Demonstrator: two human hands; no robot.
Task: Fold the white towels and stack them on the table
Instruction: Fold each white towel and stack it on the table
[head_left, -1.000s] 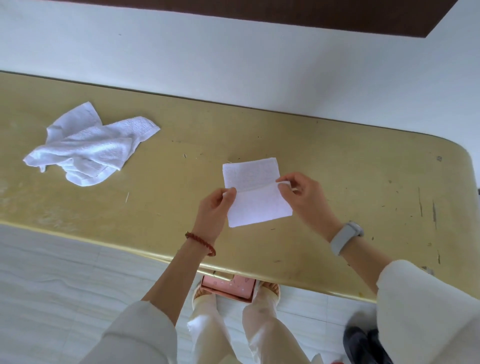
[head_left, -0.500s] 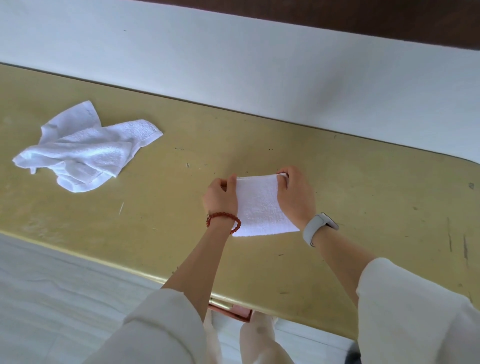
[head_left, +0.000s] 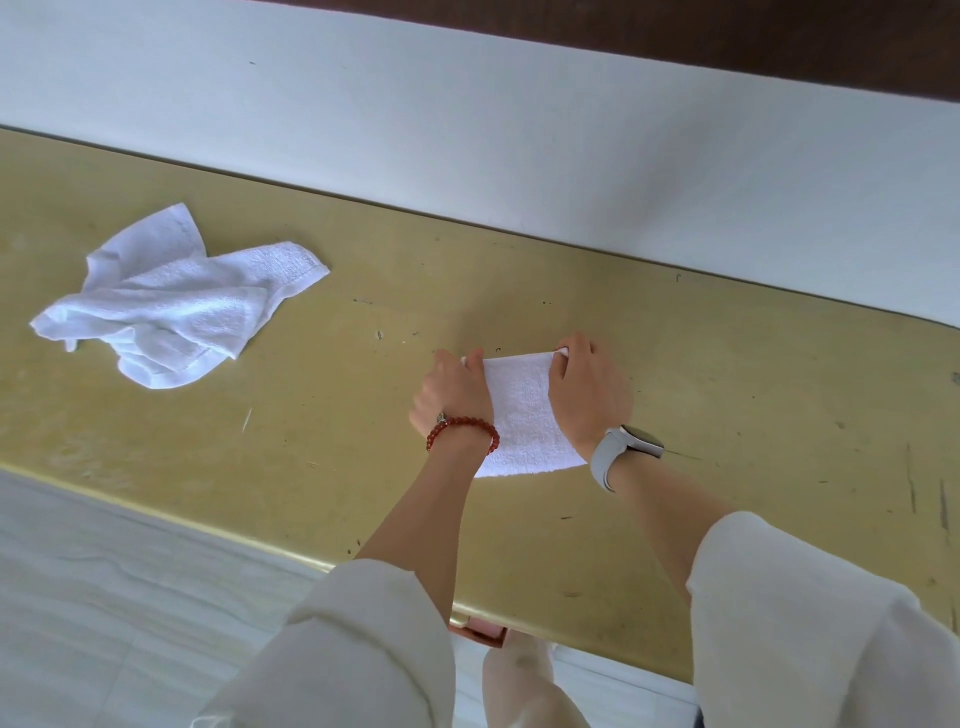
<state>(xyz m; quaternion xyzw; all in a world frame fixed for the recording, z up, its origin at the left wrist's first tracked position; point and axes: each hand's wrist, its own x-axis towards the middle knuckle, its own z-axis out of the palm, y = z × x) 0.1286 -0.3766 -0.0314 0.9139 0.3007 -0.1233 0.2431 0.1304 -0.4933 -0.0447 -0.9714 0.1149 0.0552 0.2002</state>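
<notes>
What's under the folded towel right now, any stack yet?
The folded towel lies on the yellow table; left hand and right hand cover its sides. Anything beneath is hidden.

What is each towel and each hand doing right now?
folded towel: folded, flat on the table, held at both sides.
crumpled towel: unfolded, bunched up, lying alone.
left hand: pinches the folded towel's left edge.
right hand: pinches its right edge.
</notes>
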